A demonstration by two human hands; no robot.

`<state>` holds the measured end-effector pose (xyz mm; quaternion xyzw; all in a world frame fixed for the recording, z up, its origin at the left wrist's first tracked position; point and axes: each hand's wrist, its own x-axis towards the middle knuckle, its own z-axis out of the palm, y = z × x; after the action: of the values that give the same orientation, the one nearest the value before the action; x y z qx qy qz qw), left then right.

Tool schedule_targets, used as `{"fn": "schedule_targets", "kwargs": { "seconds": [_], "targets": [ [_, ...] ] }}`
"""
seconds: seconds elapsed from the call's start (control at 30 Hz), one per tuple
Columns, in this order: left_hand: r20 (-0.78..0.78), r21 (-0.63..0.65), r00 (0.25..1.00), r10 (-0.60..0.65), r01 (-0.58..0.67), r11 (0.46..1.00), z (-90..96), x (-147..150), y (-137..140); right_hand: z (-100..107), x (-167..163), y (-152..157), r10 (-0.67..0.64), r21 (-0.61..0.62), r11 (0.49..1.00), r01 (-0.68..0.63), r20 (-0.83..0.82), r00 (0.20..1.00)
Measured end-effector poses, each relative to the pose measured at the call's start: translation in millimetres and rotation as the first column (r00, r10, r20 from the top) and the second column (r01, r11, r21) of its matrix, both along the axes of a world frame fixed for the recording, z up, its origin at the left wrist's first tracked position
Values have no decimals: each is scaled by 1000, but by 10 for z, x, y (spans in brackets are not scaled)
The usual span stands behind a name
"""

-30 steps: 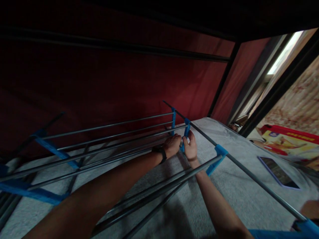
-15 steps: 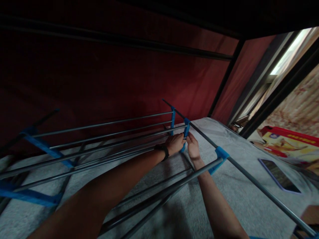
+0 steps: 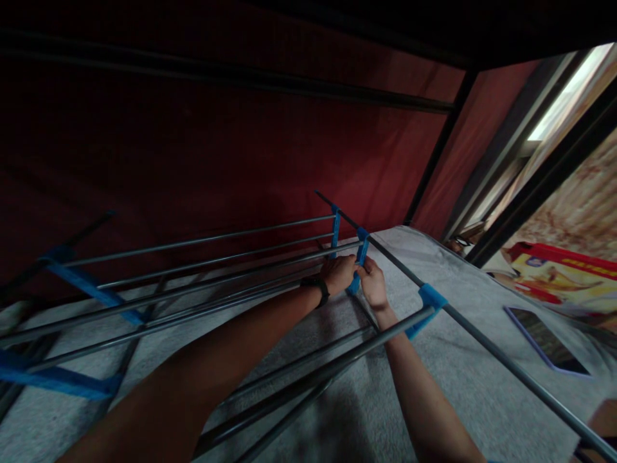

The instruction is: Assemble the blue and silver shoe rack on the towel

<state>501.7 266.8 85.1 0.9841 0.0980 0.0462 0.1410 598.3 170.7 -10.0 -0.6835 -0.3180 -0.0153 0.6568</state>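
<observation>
A rack of grey metal tubes (image 3: 207,283) and blue plastic brackets lies across the bed-like surface. My left hand (image 3: 339,274), with a black band at its wrist, is closed around the end of a tube beside a middle blue bracket (image 3: 361,251). From the other side, my right hand (image 3: 373,284) pinches that same bracket, thumb and fingers pressed together. The exact joint between tube and bracket is hidden by my fingers. Nearer to me, another blue bracket (image 3: 432,297) joins a thick tube to the long side pole (image 3: 496,350). Blue brackets (image 3: 72,382) also hold the tubes' left ends.
Grey fabric (image 3: 463,386) covers the surface under the rack. A phone (image 3: 547,341) lies on it at the right. Beyond stands a red and yellow box (image 3: 563,276). Dark frame bars (image 3: 434,164) and a red wall (image 3: 216,154) close off the back.
Both hands stay at the same bracket, with my right fingers shifting slightly on it. The view has moved very slightly; the rack keeps its place.
</observation>
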Motion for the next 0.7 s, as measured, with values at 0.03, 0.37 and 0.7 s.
{"fn": "schedule_targets", "kwargs": {
  "seconds": [0.03, 0.37, 0.7],
  "targets": [
    [1, -8, 1000, 8, -8, 1000, 5, 4, -2, 0, -1, 0, -11, -6, 1000, 11, 6, 1000],
    [-30, -73, 999, 32, -34, 997, 40, 33, 29, -22, -19, -1, -77, -56, 995, 80, 48, 996],
    [-36, -105, 998, 58, -62, 993, 35, 56, 33, 3, -57, 7, -78, -29, 996, 79, 48, 996]
  ]
}}
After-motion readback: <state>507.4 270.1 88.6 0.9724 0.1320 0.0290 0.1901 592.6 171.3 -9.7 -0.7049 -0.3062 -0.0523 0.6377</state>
